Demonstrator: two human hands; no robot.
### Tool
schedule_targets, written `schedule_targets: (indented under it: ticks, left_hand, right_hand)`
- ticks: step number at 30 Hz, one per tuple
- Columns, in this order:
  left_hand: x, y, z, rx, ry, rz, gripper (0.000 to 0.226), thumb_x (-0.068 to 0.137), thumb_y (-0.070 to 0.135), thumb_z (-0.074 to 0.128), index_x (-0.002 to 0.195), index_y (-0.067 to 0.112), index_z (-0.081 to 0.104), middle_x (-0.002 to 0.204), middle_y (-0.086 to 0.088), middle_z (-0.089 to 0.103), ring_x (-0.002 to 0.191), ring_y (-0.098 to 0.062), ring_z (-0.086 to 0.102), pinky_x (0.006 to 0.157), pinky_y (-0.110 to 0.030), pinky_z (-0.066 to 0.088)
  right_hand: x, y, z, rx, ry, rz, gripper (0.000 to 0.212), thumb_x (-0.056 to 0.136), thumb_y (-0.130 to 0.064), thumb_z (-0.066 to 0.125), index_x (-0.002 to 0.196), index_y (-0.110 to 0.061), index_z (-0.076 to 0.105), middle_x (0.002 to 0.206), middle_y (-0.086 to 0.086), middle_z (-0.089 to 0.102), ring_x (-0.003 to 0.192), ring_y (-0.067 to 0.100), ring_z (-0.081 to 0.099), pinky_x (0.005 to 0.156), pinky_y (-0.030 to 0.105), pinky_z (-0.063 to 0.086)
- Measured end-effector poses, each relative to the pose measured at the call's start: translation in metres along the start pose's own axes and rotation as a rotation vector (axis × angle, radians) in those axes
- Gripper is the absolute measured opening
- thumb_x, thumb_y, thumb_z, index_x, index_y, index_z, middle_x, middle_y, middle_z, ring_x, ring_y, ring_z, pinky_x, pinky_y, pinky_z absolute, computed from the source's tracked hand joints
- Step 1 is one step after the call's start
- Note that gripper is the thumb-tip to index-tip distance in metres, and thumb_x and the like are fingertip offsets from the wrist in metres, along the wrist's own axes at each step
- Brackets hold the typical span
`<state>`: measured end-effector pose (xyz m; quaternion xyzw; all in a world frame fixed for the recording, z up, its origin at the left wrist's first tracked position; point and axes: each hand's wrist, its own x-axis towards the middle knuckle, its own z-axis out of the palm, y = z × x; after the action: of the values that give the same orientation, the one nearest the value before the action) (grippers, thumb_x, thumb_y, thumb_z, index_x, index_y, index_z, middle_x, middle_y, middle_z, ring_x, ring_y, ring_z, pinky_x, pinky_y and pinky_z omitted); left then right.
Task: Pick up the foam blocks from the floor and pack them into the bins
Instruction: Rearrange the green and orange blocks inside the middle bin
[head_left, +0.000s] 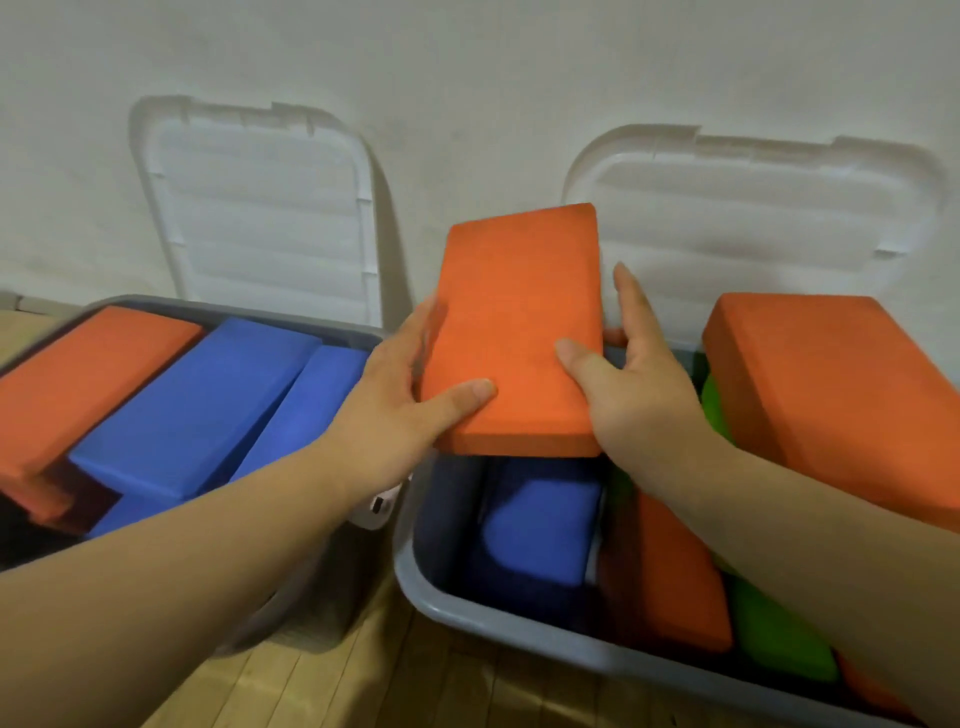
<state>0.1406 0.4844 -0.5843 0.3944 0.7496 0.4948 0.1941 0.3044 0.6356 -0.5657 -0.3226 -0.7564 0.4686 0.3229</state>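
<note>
An orange foam block (517, 312) is held flat above the left end of the right grey bin (467, 618). My left hand (410, 395) grips its left edge, thumb on top. My right hand (628, 374) grips its right edge, thumb on top and fingers along the side. The right bin holds a blue block (540, 525), an orange block (670, 577), green blocks (779, 634) and a large orange block (831, 395) lying on top at the right. The left grey bin (358, 338) holds an orange block (88, 374) and blue blocks (202, 400).
Both bins stand side by side against a white wall (467, 78), their white lids (260, 208) open and leaning on it. Wooden floor (332, 680) shows in front, between the bins. A white latch (379, 506) hangs on the left bin's right end.
</note>
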Motion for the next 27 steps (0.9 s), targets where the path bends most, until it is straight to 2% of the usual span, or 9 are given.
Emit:
schedule_targets:
  ticks: [2,4,8,10,12,15,18,22,27]
  left_hand:
    - [0.002,0.004,-0.004,-0.074,0.001,0.014,0.099,0.071,0.059,0.079,0.152,0.061,0.023,0.147,0.028,0.045,0.125,0.008,0.055,0.105,-0.021,0.047]
    - [0.002,0.004,-0.010,-0.137,0.009,-0.006,0.096,0.076,0.047,0.086,0.154,0.055,0.030,0.139,0.033,0.049,0.116,0.011,0.059,0.099,-0.018,0.050]
    - [0.002,-0.004,-0.019,0.035,0.121,-0.002,0.076,0.089,0.034,0.077,0.153,0.046,0.038,0.131,0.030,0.048,0.104,0.025,0.054,0.083,0.002,0.042]
    - [-0.002,-0.017,-0.021,0.149,0.199,-0.023,0.077,0.090,0.041,0.075,0.155,0.045,0.034,0.136,0.018,0.046,0.108,0.014,0.054,0.091,-0.003,0.039]
    - [-0.004,-0.031,-0.023,0.218,0.235,-0.055,0.081,0.090,0.050,0.073,0.157,0.047,0.029,0.144,0.011,0.040,0.118,-0.001,0.049,0.107,-0.025,0.040]
    - [-0.001,-0.041,-0.025,0.219,0.224,-0.070,0.082,0.090,0.052,0.072,0.158,0.047,0.025,0.149,0.008,0.038,0.123,-0.005,0.045,0.114,-0.036,0.039]
    - [0.000,-0.043,-0.024,0.196,0.233,-0.062,0.085,0.089,0.056,0.072,0.158,0.047,0.024,0.148,0.011,0.037,0.121,-0.004,0.046,0.113,-0.035,0.040]
    - [-0.004,-0.044,-0.024,0.191,0.228,-0.062,0.083,0.092,0.051,0.069,0.159,0.046,0.021,0.144,0.015,0.032,0.118,-0.001,0.044,0.105,-0.027,0.036]
    - [-0.006,-0.045,-0.025,0.171,0.224,-0.052,0.083,0.092,0.049,0.069,0.159,0.045,0.021,0.154,0.009,0.031,0.120,0.002,0.040,0.104,-0.022,0.032]
  right_hand:
    - [-0.001,0.000,0.008,0.116,-0.046,-0.023,0.074,0.078,-0.063,0.061,0.132,-0.085,0.016,0.150,-0.013,0.048,0.133,0.010,0.054,0.113,0.044,0.043]
    - [0.007,0.015,0.016,0.240,-0.103,0.056,0.081,0.079,-0.062,0.061,0.147,-0.069,0.018,0.141,-0.009,0.060,0.123,0.012,0.063,0.107,0.045,0.049]
    - [0.036,0.065,0.029,0.181,-0.024,0.414,0.095,0.058,-0.065,0.054,0.148,-0.047,0.030,0.125,0.005,0.066,0.112,0.035,0.067,0.101,0.052,0.052]
    - [0.035,0.095,0.040,0.021,-0.069,0.589,0.107,0.051,-0.053,0.063,0.149,-0.025,0.032,0.124,0.014,0.063,0.108,0.038,0.065,0.086,0.043,0.055]
    - [0.024,0.127,0.055,-0.165,-0.201,0.702,0.121,0.050,-0.043,0.070,0.155,-0.011,0.017,0.125,0.019,0.060,0.107,0.037,0.064,0.077,0.038,0.054]
    - [0.009,0.158,0.077,-0.391,-0.342,0.849,0.125,0.069,-0.044,0.080,0.157,-0.002,0.002,0.154,0.023,0.036,0.133,0.037,0.050,0.105,0.044,0.048]
    - [0.007,0.158,0.083,-0.537,-0.488,0.879,0.097,0.098,-0.043,0.060,0.156,0.012,0.004,0.165,0.029,0.009,0.154,0.040,0.014,0.125,0.043,0.007]
    - [0.002,0.172,0.081,-0.518,-0.433,0.926,0.120,0.089,-0.047,0.072,0.155,0.008,-0.013,0.163,0.035,-0.002,0.153,0.047,0.003,0.123,0.047,0.003]
    - [0.000,0.185,0.084,-0.143,0.028,0.821,0.140,0.059,-0.034,0.095,0.162,-0.013,0.003,0.161,0.018,0.031,0.141,0.035,0.041,0.114,0.045,0.040]
